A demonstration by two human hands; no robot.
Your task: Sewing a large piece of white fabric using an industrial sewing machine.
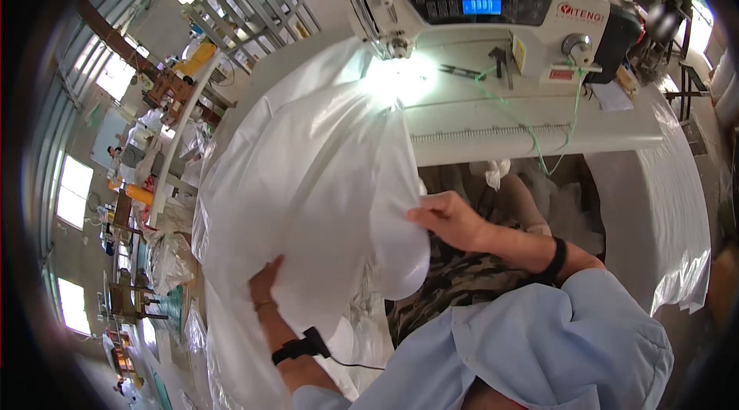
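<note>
Right hand [448, 220]: thumb and bent fingers pinch the near right edge of the white sheeting [308, 202].
Left hand [265, 281]: lies against the sheeting, lower and further left than the right; the thumb stands off from the rest, but I cannot tell whether the fingers grip a fold.
White sheeting: spreads between and beyond both hands, its folds drawing together toward the lamp glare ahead of them; below the left hand it hangs down past the forearm.
Wrists: a black band [556, 257] circles the right one; a black strap [300, 346] with a small block and a cable sits behind the left hand.
Clothing: light blue shirt [531, 341] nearer the body than the hands; camouflage cloth [454, 279] below the right hand.
Sewing machine [477, 13]: beyond both hands, lit blue screen on its front; glare hides the needle point.
Tabletop [616, 127]: beyond the right hand, with a ruler strip [493, 133] along its near edge and green thread [531, 133] trailing over it.
Second white sheet [654, 202]: hangs well right of the right hand.
Metal rack [254, 6]: far beyond the left hand.
</note>
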